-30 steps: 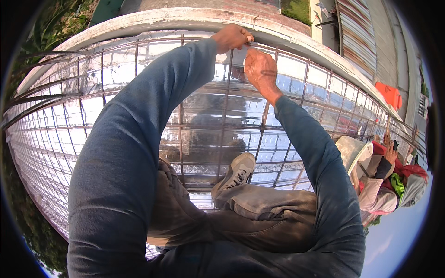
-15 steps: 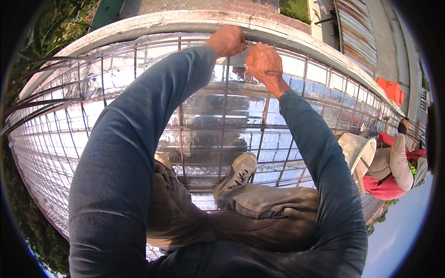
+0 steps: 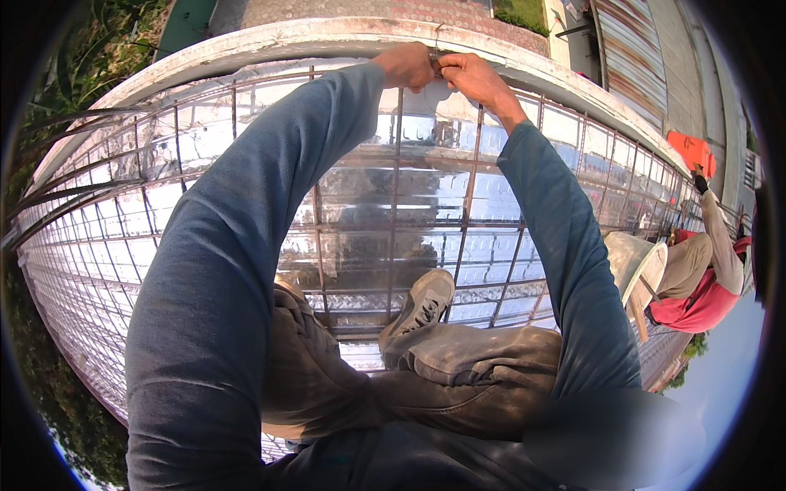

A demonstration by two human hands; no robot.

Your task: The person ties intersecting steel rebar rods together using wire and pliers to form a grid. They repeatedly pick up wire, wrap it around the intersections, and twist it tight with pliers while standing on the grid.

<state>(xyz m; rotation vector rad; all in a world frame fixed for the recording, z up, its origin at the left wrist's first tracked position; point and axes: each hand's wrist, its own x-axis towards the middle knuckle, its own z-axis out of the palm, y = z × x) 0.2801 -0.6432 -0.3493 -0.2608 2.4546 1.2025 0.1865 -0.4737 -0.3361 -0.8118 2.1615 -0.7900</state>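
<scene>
Both my hands meet at the far edge of a grid of thin steel bars [image 3: 396,176], just inside the pale concrete rim [image 3: 319,41]. My left hand [image 3: 406,65] is closed, knuckles up, beside the outermost bar. Thumb and fingers pinched, my right hand [image 3: 476,78] touches it from the right. A small dark piece shows between the fingertips, too covered to name. Behind the hands a thin wire [image 3: 440,34] sticks up against the rim. Shiny silver sheeting [image 3: 499,200] lies under the bars.
My shoe [image 3: 426,299] rests on the grid. Several long loose bars [image 3: 78,192] jut in from the left. At right are a pale bucket [image 3: 630,258], a co-worker in a red top [image 3: 708,299] and an orange object [image 3: 692,154]. Paving [image 3: 327,11] lies beyond the rim.
My right hand has turned and moved slightly up, closer against the left. The left hand has shifted little. At right, the co-worker has stretched an arm toward the orange object.
</scene>
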